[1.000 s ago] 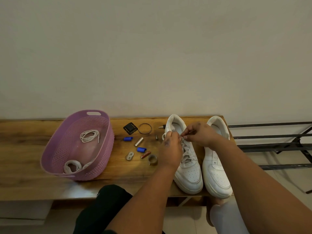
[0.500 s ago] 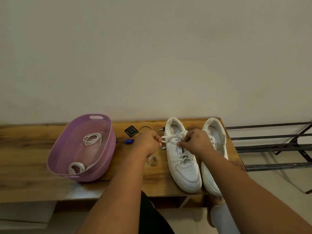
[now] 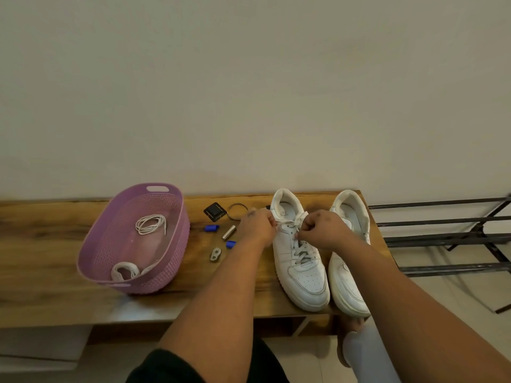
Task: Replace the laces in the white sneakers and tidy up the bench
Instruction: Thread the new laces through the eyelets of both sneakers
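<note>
Two white sneakers stand side by side on the wooden bench [image 3: 41, 258], toes toward me. The left sneaker [image 3: 300, 261] has a white lace [image 3: 287, 223] threaded through its eyelets. My left hand [image 3: 255, 228] pinches one lace end at the shoe's left side. My right hand [image 3: 322, 229] pinches the other end over the upper eyelets. The lace runs taut between them. The right sneaker [image 3: 349, 272] is partly hidden behind my right forearm. A purple basket [image 3: 110, 258] holds a coiled thin white lace [image 3: 150, 223] and a flat white lace [image 3: 124, 270].
Between basket and shoes lie small items: a black square piece [image 3: 214, 212], a metal ring [image 3: 236, 210], two blue caps [image 3: 212, 228], a silver cylinder [image 3: 228, 232], a metal clip [image 3: 215, 254]. A black metal rack [image 3: 442, 239] stands right of the bench.
My hands were together over the left sneaker's tongue, then pulled apart, drawing the lace ends sideways. They are now closer to the shoe again, still holding the ends.
</note>
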